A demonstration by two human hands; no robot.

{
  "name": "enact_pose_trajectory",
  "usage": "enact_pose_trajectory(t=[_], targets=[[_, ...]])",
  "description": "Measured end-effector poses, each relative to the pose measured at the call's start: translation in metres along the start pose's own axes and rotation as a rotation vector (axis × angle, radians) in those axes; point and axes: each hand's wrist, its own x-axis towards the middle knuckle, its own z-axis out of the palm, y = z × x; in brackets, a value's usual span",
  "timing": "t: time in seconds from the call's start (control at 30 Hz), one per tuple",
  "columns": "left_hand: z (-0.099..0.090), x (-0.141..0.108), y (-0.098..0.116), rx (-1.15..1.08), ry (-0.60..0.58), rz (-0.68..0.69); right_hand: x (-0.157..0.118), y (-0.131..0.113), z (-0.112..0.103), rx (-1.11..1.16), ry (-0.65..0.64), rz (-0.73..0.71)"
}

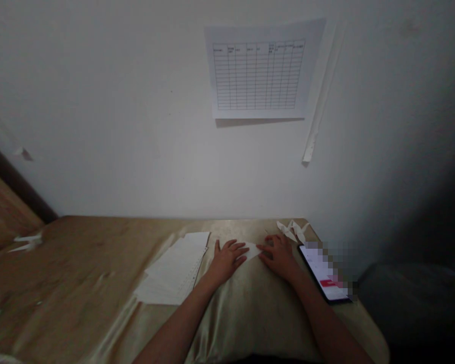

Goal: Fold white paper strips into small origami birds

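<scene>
A small folded-looking piece of white paper (252, 251) lies on the cloth-covered table between my two hands. My left hand (228, 259) rests on its left side, fingers stretched out and apart. From the right, my right hand (279, 256) touches the paper's edge with its fingertips, the fingers spread and slightly bent. Left of my left hand is a loose stack of white paper sheets (176, 268), some with perforated edges. Behind my right hand sits a folded white paper shape (292, 230) with pointed ends.
A tablet or phone with a lit screen (322, 273) lies at the table's right edge. More folded white paper pieces (27, 242) are on the far left of the gold tablecloth (79, 283). A printed table sheet (260, 76) hangs on the wall behind.
</scene>
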Motion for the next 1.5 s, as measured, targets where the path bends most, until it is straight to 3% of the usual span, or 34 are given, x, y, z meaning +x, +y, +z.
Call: enact_pose_trajectory(t=[0.3,0.5,0.73,0.9,1.2,1.5], targets=[[0.003,0.001,-0.004,0.034,0.046,0.032,-0.001,-0.006,0.010,-0.059,-0.058,0.015],[0.000,-0.001,-0.004,0.027,0.014,0.054,0.000,-0.003,0.014,0.012,0.046,-0.014],[-0.004,-0.003,0.000,0.162,0.130,0.053,0.003,0.002,0.008,0.063,0.122,-0.005],[0.000,-0.004,-0.002,0.134,0.101,0.044,0.004,0.004,0.008,0.113,0.154,-0.031],[-0.014,-0.004,0.002,0.140,0.109,-0.076,0.002,0.001,0.005,0.234,0.106,-0.124],[-0.008,-0.004,-0.005,0.130,0.147,-0.161,0.002,-0.002,0.010,0.253,0.003,-0.136]])
